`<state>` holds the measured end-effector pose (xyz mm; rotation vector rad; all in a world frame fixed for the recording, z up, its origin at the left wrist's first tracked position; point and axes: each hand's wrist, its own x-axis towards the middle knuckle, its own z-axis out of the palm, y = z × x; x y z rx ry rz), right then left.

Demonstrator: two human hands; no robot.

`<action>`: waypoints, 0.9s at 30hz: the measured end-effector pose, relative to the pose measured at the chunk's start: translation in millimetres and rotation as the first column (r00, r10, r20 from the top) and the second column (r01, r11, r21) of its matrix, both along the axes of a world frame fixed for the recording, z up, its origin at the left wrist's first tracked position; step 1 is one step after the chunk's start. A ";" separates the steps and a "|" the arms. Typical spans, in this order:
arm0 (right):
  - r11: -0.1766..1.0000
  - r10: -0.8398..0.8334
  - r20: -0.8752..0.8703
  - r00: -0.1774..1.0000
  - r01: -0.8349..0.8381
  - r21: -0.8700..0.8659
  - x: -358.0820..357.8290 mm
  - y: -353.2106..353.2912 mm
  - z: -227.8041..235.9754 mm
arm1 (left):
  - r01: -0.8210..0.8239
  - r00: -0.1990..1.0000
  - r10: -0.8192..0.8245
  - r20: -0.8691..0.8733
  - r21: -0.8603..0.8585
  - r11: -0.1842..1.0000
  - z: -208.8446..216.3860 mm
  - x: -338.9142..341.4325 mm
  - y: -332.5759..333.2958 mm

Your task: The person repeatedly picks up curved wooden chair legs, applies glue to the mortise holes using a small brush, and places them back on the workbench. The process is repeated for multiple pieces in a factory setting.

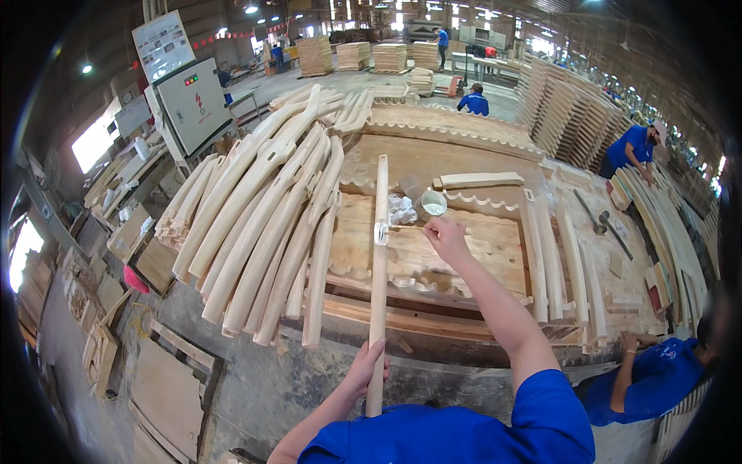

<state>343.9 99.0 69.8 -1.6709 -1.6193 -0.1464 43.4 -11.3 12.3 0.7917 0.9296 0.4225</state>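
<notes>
Wood is what we are handling: a long, pale, slender wooden chair-leg blank (379, 255) that runs away from us across the workbench (433, 155). Our left hand (369, 370) is wrapped closed around its near end, fingers curled over the shaft, thumb side up, so the piece rises from between those fingers and stretches far ahead of them. Our right hand (446, 234) is pinched shut on a thin pale stick or brush (402, 227), whose tip reaches leftward from the fingertips to the notch partway up the blank, where a whitish smear sits. Just beyond the right fingertips stands a small white cup (433, 203), and beside it a crumpled white rag (401, 209). We judge the blank stiff and fairly light for its length, smooth-sanded and so a little slippery; held at one end it will want to lever downward, so a firm full-hand hold near the end, or closer to the middle, suits it. To the left of our left fingers lies a fan of pale curved wooden leg blanks (263, 224); to the right of the right fingers, straight pale rails (564, 263). A co-worker in a blue shirt (657, 375) leans at the bench's right corner.
</notes>
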 end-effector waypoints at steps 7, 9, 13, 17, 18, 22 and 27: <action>0.990 -0.061 0.144 0.988 0.042 0.131 -3.1 1.3 -13.1 | -0.023 0.999 0.023 0.047 -0.003 1.000 -4.8 -0.7 -1.6; 0.994 -0.030 0.168 0.985 0.011 0.113 -4.0 -9.0 -16.5 | -0.009 0.999 0.008 0.032 0.004 1.000 -3.2 -1.4 -0.2; 0.992 0.041 0.154 0.987 -0.059 0.111 -5.7 -23.5 -13.8 | -0.010 0.999 0.010 0.052 -0.003 1.000 -0.2 -2.0 -0.8; 0.996 -0.013 0.075 0.997 0.006 0.091 -10.3 -14.5 -2.8 | -0.009 0.998 0.010 0.063 -0.013 1.000 -11.9 -2.9 1.9; 0.995 -0.052 0.045 0.998 0.049 0.083 -11.6 -8.5 0.5 | -0.006 0.998 0.006 0.064 -0.006 1.000 -12.9 -2.4 2.2; 0.983 -0.130 0.143 0.981 0.109 0.147 -17.4 6.7 -0.8 | -0.011 0.997 0.010 0.070 0.024 1.000 -9.7 -2.1 0.7; 0.996 -0.069 0.213 0.975 0.056 0.063 -21.2 -15.3 -9.7 | -0.021 0.992 0.019 0.127 0.018 1.000 -15.0 -4.5 1.1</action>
